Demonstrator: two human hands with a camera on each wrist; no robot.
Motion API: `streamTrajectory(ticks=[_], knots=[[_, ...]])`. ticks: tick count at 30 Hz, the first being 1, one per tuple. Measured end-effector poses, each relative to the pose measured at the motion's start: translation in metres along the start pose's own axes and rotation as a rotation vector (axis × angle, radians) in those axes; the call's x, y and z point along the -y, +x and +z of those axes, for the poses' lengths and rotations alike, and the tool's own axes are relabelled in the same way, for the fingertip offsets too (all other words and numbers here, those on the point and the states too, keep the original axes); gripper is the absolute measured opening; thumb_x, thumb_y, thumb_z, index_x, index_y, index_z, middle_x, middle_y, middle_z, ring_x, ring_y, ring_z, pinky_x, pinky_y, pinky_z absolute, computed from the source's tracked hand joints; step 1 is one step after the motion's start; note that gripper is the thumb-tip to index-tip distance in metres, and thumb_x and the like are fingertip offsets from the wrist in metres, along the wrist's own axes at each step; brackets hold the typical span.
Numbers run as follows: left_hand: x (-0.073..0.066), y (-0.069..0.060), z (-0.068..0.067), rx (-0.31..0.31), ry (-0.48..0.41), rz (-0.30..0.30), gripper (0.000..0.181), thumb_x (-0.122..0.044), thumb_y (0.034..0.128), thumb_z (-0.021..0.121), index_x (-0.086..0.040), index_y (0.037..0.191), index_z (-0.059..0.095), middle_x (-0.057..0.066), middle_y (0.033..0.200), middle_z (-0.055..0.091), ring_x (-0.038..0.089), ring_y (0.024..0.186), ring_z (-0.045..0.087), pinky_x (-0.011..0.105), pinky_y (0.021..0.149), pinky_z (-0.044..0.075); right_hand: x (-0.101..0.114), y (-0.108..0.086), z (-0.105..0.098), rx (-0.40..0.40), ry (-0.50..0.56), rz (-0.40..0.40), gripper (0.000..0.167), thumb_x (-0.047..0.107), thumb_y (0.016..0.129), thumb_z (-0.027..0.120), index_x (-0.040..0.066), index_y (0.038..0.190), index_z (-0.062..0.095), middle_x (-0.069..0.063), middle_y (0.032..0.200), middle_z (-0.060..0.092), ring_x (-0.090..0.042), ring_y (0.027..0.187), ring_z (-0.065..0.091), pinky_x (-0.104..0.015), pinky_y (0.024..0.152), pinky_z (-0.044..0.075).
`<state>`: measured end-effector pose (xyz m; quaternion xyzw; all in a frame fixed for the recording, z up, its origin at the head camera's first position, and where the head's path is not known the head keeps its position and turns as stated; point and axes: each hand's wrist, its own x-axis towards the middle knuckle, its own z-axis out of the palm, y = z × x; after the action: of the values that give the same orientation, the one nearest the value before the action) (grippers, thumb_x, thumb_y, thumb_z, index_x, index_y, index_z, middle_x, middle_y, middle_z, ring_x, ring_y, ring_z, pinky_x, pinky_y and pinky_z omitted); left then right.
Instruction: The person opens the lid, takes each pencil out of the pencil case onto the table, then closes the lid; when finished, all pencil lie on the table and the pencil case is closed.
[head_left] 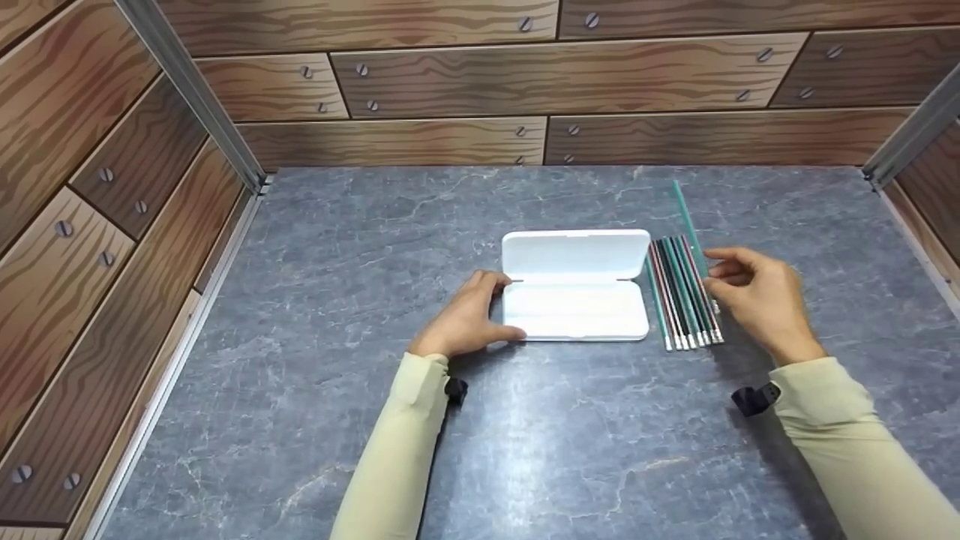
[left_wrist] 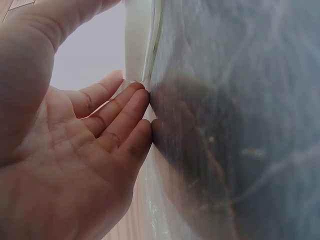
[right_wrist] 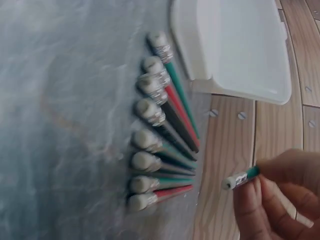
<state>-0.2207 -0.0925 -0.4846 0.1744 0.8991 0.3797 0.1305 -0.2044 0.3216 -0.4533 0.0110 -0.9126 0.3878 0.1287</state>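
A white pencil case (head_left: 574,256) lies on the table with its lid up. Around its left end reaches my left hand (head_left: 466,316), thumb at the front corner and fingertips by the hinge side. In the left wrist view, the fingertips (left_wrist: 134,95) touch the case edge and the tabletop. My right hand (head_left: 769,300) pinches a green pencil (right_wrist: 250,173) near its white eraser end, raised above the table. To the right of the case, a row of pencils (head_left: 681,292) in green, red and black lies side by side, eraser ends toward me.
The table (head_left: 337,300) has a grey marbled surface. Wood-patterned panels (head_left: 442,82) stand at the back and sides, with metal posts (head_left: 214,97) in the corners. The case's right edge lies close to the pencil row.
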Motion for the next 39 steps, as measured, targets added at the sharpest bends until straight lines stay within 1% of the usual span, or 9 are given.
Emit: streamTrajectory(ticks=[4,8,12,16,20,25,31,34,39], knots=[[0.001,0.000,0.000,0.000,0.003,-0.005,0.080,-0.033,0.0926,0.095,-0.009,0.156,0.053,0.013,0.157,0.054,0.031,0.151,0.052,0.048,0.132,0.042,-0.010,-0.002,-0.003,0.018,-0.111,0.036,0.040,0.004,0.095,0.083,0.000,0.135,0.079,-0.022,0.104,0.082,0.021,0.073,0.055,-0.005,0.071,0.043],[0.000,-0.001,0.000,0.003,-0.001,-0.010,0.080,-0.034,0.0926,0.095,-0.010,0.157,0.052,0.013,0.158,0.053,0.031,0.152,0.052,0.048,0.133,0.042,-0.021,-0.003,-0.004,0.081,-0.167,0.080,0.044,0.006,0.093,0.081,-0.002,0.136,0.077,-0.025,0.107,0.083,0.013,0.073,0.056,-0.012,0.070,0.041],[-0.001,-0.001,0.000,0.003,-0.007,-0.001,0.080,-0.033,0.0923,0.095,-0.010,0.156,0.053,0.013,0.157,0.054,0.030,0.150,0.052,0.047,0.132,0.042,-0.028,-0.004,-0.006,0.156,-0.193,0.139,0.047,0.009,0.093,0.081,-0.001,0.138,0.076,-0.025,0.111,0.083,-0.003,0.081,0.063,-0.016,0.070,0.043],[-0.001,-0.001,0.001,-0.001,-0.007,0.004,0.080,-0.032,0.0919,0.095,-0.010,0.156,0.053,0.013,0.156,0.054,0.031,0.149,0.053,0.047,0.132,0.042,-0.030,-0.005,-0.007,0.205,-0.205,0.177,0.045,0.011,0.095,0.080,-0.002,0.138,0.076,-0.029,0.117,0.082,-0.027,0.092,0.075,-0.026,0.078,0.048],[-0.001,-0.001,0.000,-0.002,-0.006,-0.006,0.080,-0.032,0.0919,0.096,-0.010,0.156,0.053,0.013,0.157,0.054,0.030,0.150,0.052,0.047,0.132,0.042,-0.028,-0.005,-0.007,0.228,-0.204,0.191,0.044,0.013,0.097,0.080,-0.004,0.137,0.075,-0.032,0.122,0.080,-0.046,0.108,0.076,-0.035,0.084,0.050],[-0.001,-0.001,0.000,-0.002,-0.005,-0.009,0.081,-0.033,0.0920,0.095,-0.010,0.157,0.053,0.013,0.158,0.054,0.030,0.152,0.052,0.047,0.133,0.042,-0.028,-0.006,-0.006,0.223,-0.205,0.183,0.038,0.012,0.099,0.081,-0.005,0.133,0.078,-0.031,0.123,0.080,-0.040,0.106,0.076,-0.031,0.083,0.049],[-0.001,-0.001,0.000,-0.001,-0.008,-0.012,0.081,-0.033,0.0920,0.095,-0.010,0.156,0.053,0.012,0.158,0.053,0.030,0.152,0.052,0.047,0.133,0.042,-0.029,-0.007,-0.004,0.231,-0.198,0.194,0.034,0.010,0.102,0.075,-0.006,0.132,0.077,-0.034,0.130,0.076,-0.045,0.115,0.074,-0.030,0.083,0.049],[-0.001,-0.001,0.001,0.004,-0.006,-0.010,0.080,-0.033,0.0922,0.095,-0.010,0.156,0.053,0.013,0.158,0.053,0.031,0.152,0.052,0.048,0.133,0.042,-0.029,-0.009,-0.005,0.241,-0.200,0.201,0.034,0.010,0.102,0.074,-0.006,0.133,0.077,-0.033,0.128,0.077,-0.029,0.100,0.076,-0.022,0.078,0.049],[0.000,0.000,0.001,-0.001,-0.007,-0.001,0.080,-0.031,0.0921,0.095,-0.009,0.156,0.053,0.014,0.157,0.054,0.031,0.151,0.052,0.047,0.133,0.041,-0.027,-0.008,-0.006,0.262,-0.168,0.208,0.035,0.010,0.103,0.073,-0.008,0.133,0.077,-0.032,0.124,0.079,0.000,0.081,0.066,-0.012,0.068,0.049]])
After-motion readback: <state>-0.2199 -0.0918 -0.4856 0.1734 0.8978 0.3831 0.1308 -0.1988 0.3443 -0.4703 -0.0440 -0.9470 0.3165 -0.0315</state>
